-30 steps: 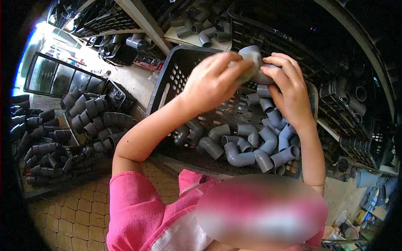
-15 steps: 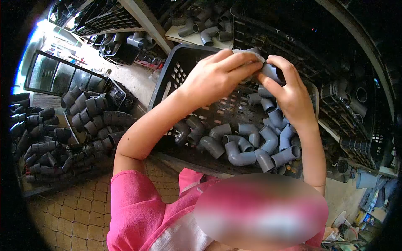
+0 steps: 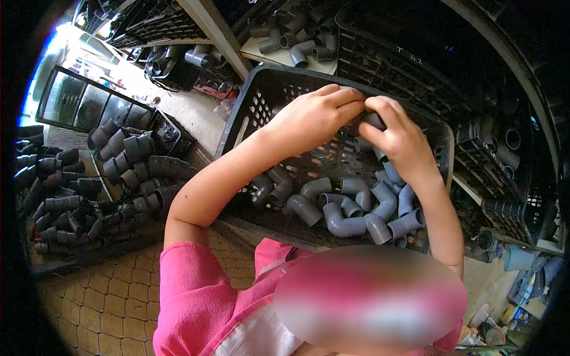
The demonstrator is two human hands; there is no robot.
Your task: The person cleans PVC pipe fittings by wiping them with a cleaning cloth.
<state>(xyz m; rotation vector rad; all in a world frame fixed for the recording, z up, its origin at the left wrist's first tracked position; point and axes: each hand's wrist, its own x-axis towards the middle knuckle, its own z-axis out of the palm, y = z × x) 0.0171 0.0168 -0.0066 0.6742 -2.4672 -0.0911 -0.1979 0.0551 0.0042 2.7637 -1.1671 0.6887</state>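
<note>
My left hand (image 3: 309, 121) and my right hand (image 3: 399, 139) meet over a black plastic crate (image 3: 249, 113), fingertips together. Between them they pinch a grey pipe elbow (image 3: 374, 120), of which only a small dark end shows behind the right fingers. Below the hands, on the crate's floor, lie several more grey pipe elbows (image 3: 347, 213), loose and overlapping. Both forearms reach forward from a pink top.
A heap of dark grey fittings (image 3: 101, 190) fills a tray at the left on the paved floor. More black crates (image 3: 499, 160) with fittings stand at the right. A shelf (image 3: 291, 53) at the back carries further elbows.
Both hands have come down lower into the crate. The grey elbow, plainly visible a second ago, is now mostly covered by the fingers.
</note>
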